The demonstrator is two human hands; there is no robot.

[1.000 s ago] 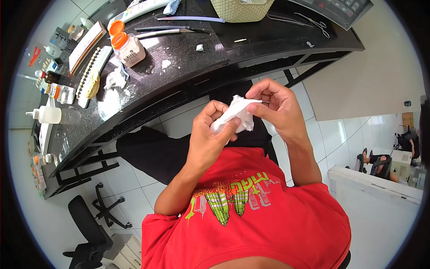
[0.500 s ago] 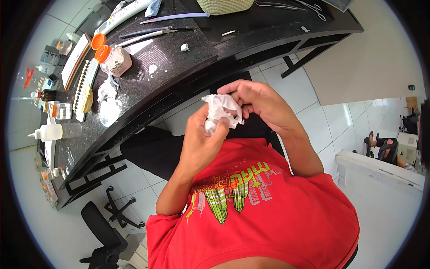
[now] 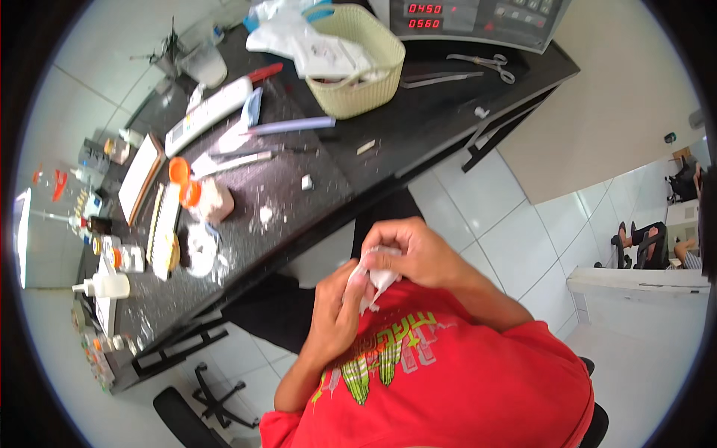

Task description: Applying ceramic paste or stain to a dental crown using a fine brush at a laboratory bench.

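Note:
A crumpled white tissue (image 3: 383,278) is bunched between my two hands, just in front of my red shirt and below the table edge. My left hand (image 3: 332,310) grips its left side, thumb pressed up against it. From the right, my right hand (image 3: 418,254) pinches the upper part with thumb and curled fingers. Whether anything lies inside the tissue is hidden. Closest on the black table are a small white cube (image 3: 307,182), spilled white powder (image 3: 264,216) and a clear jar (image 3: 215,203) with its orange lid flipped up.
A cream basket (image 3: 355,97) holding a white plastic bag stands at the back. Scissors (image 3: 493,66) and long tweezers (image 3: 441,78) lie right of it, before a machine with a red display (image 3: 463,22). A squeeze bottle (image 3: 104,286) stands at the left. An office chair (image 3: 187,418) is lower left.
My view has shifted, showing more of the table's back. The right fingers have closed onto the tissue, which is now squeezed smaller, and both hands appear lower in the picture.

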